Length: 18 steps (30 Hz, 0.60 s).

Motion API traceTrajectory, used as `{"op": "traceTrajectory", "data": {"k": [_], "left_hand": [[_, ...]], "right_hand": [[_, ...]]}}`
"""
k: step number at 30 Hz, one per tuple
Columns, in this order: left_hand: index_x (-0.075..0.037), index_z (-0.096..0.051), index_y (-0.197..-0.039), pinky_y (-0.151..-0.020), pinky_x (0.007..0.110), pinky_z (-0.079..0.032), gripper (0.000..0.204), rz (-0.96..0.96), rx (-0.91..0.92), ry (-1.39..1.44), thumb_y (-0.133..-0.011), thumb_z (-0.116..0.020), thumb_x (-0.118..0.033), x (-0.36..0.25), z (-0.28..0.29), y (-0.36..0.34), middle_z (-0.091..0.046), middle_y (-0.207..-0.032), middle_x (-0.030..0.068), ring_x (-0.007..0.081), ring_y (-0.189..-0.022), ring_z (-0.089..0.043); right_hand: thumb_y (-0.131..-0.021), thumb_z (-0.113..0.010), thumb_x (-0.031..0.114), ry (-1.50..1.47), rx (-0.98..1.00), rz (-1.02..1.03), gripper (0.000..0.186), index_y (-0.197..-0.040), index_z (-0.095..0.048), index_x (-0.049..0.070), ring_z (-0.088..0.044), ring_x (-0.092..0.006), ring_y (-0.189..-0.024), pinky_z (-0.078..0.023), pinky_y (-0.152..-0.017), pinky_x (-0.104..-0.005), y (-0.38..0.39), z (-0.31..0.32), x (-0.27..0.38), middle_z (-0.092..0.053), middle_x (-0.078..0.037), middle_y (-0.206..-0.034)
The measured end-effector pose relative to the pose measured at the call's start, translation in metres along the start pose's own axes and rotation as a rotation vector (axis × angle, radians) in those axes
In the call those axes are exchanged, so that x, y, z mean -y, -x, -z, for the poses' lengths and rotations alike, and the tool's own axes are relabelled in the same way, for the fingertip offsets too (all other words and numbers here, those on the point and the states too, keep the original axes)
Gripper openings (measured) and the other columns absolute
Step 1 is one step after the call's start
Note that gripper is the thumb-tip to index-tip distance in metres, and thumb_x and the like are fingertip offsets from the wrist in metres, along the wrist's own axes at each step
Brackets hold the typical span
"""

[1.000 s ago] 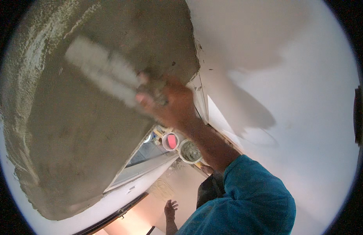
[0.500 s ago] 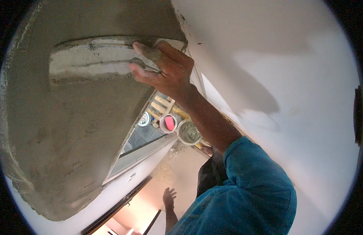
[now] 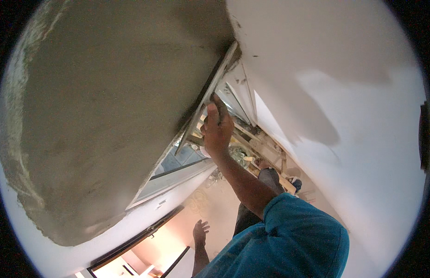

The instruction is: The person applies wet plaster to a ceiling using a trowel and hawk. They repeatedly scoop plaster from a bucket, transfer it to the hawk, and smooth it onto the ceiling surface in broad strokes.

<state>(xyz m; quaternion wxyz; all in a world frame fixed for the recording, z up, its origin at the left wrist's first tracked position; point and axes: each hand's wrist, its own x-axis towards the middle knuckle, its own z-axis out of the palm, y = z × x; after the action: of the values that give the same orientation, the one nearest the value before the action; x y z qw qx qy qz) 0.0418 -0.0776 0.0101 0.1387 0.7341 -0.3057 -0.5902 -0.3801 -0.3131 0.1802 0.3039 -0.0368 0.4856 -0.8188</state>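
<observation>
My right hand [image 3: 218, 132] is closed on a long flat plastering trowel [image 3: 223, 68]. The blade stands edge-on to my view, slanting along the right edge of a broad patch of grey wet plaster [image 3: 99, 129]. Its upper end is close to the corner where the grey surface meets the white wall. Whether the whole blade touches the plaster I cannot tell. Lower down, my left hand [image 3: 200, 232] hangs away from the wall, its fingers apart and nothing in them.
A smooth white wall [image 3: 372, 148] rises on the right. Below lie wooden planks [image 3: 247, 135] and a bucket [image 3: 237, 152] partly hidden by my right forearm. A pale frame [image 3: 178, 178] borders an opening beneath the plaster. A foot in a dark shoe [image 3: 296, 184] shows near the planks.
My right hand has brought the trowel down and right from the plaster's face, turning it from lying broad across the surface to edge-on along its border. The left hand has hardly moved.
</observation>
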Motion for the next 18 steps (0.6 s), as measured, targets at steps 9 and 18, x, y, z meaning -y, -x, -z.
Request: {"op": "traceTrajectory", "data": {"k": [9,18], "left_hand": [[-0.004,-0.044,-0.128,-0.069,0.036,-0.049,0.062,0.052,-0.050,0.087,-0.091,-0.047,-0.053,0.033,0.001,0.014,-0.061,-0.113,0.0175,0.0272,-0.086,-0.064],[-0.005,-0.042,-0.129,-0.070,0.036,-0.047,0.060,-0.020,-0.066,0.139,-0.091,-0.047,-0.051,0.019,0.000,0.010,-0.062,-0.112,0.0161,0.0259,-0.088,-0.063]], "right_hand": [[-0.091,-0.058,0.027,0.301,0.599,0.757,0.043,-0.127,-0.049,0.006,-0.063,-0.0292,-0.075,-0.053,-0.069,-0.0350,0.072,-0.085,0.071,-0.057,-0.019,-0.098],[-0.086,-0.063,0.028,0.220,0.639,0.745,0.041,-0.123,-0.052,0.012,-0.062,-0.0311,-0.097,-0.052,-0.080,-0.0413,0.041,0.000,0.055,-0.061,-0.012,-0.109]]}}
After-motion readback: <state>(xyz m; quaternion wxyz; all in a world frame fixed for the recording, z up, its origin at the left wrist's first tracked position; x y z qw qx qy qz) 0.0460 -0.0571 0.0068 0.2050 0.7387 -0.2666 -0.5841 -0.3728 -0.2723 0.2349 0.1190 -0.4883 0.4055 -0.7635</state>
